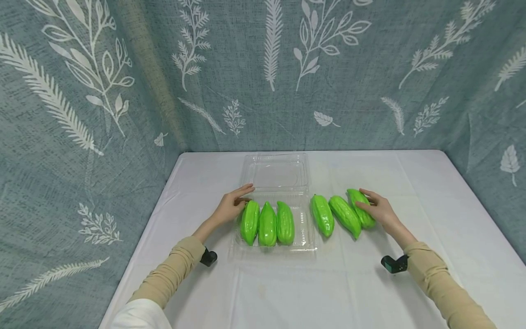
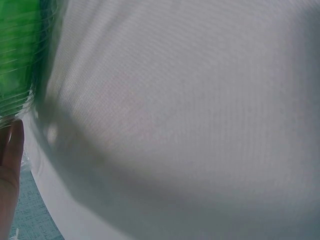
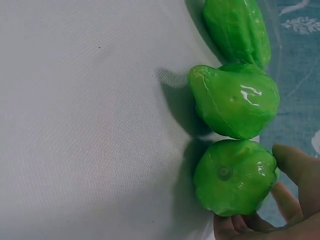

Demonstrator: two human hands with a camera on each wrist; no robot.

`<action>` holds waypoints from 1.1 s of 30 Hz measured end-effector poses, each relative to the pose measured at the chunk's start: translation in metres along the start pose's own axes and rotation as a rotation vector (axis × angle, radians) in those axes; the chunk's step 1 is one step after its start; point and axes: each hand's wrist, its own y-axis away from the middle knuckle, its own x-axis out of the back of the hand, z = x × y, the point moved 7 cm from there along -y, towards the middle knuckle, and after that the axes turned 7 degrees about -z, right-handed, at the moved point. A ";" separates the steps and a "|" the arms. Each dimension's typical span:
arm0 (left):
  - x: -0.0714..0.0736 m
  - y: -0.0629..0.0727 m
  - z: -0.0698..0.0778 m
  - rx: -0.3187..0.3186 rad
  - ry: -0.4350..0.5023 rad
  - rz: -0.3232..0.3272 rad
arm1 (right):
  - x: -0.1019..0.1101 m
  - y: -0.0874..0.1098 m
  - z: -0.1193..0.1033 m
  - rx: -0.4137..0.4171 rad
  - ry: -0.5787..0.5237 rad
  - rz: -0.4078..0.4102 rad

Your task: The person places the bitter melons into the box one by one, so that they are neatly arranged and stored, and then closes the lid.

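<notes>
A hinged clear plastic container (image 1: 305, 224) lies with its lid (image 1: 274, 176) folded back. Three glossy, ridged green gourds (image 1: 267, 225) lie side by side in its base. My left hand (image 1: 232, 205) rests at the base's left edge, fingers extended near the hinge corner; the left wrist view catches its fingers (image 2: 12, 150) right at the ribbed plastic wall. To the container's right, three more gourds lie on the cloth. My right hand (image 1: 379, 209) grips the outermost gourd (image 3: 235, 177), thumb on one side and fingers on the other. Beside it lie a middle gourd (image 1: 345, 214) and a nearer-to-container gourd (image 1: 322, 215).
A white cloth covers the table (image 1: 287, 292). Blue-green curtains (image 1: 246, 55) with white leaf prints hang behind and at both sides. Dark wrist cameras (image 1: 394, 264) jut inward below each hand.
</notes>
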 end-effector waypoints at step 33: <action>0.000 0.000 -0.003 -0.001 -0.014 -0.002 | 0.022 0.008 -0.013 0.024 -0.078 0.082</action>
